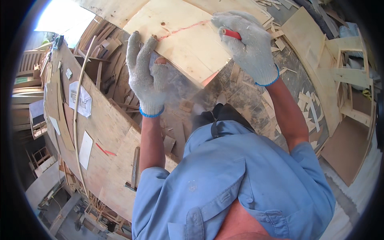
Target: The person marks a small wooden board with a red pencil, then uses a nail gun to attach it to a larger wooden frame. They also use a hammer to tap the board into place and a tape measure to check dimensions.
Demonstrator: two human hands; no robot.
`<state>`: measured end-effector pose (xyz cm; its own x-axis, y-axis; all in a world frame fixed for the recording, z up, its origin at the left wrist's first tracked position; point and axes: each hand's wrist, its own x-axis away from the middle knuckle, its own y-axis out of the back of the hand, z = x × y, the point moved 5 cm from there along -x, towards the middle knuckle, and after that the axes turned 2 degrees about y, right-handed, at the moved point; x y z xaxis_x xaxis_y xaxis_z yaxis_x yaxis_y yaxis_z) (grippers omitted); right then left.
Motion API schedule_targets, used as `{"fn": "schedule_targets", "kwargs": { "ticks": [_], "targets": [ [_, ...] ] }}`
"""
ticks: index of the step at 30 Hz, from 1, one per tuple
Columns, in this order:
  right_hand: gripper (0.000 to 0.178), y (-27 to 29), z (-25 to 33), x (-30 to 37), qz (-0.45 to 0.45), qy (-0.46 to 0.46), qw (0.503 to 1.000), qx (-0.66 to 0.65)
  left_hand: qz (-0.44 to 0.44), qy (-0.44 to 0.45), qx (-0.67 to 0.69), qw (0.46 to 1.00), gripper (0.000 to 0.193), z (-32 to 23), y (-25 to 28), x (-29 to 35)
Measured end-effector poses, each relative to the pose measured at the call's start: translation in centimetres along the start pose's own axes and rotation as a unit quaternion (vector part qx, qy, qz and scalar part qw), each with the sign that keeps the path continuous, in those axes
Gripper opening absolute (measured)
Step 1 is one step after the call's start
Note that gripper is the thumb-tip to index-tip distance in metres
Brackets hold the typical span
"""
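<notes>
1 pale flat plywood board (196, 52), between the hands: 1 red drawn line (185, 29), apparently complete, uncut. right white-gloved hand (250, 45): holds 1 red cylindrical stick (232, 34). left white-gloved hand (146, 76): fingers spread, near line's end.

Red marker (232, 34) in gloved right grip (249, 45) by red-lined wooden board (192, 48)

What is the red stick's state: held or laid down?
Held: the gloved right hand closes around the red stick, one end showing.
</notes>
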<state>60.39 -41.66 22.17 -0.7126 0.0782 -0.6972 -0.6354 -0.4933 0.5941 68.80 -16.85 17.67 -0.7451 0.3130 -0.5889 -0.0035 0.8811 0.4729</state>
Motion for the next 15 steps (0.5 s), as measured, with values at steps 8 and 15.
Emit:
{"fn": "schedule_targets", "kwargs": {
  "ticks": [8,15],
  "targets": [
    [0.026,0.5,-0.5,0.4,0.043,-0.049,0.997,-0.050,0.057,0.022,-0.015,0.998,0.053,-0.8,0.2,-0.2],
    [0.017,1.9,-2.1,1.1,-0.004,-0.192,0.960,-0.203,0.076,0.016,-0.015,0.997,0.049,-0.8,0.9,-0.5]
  ]
}}
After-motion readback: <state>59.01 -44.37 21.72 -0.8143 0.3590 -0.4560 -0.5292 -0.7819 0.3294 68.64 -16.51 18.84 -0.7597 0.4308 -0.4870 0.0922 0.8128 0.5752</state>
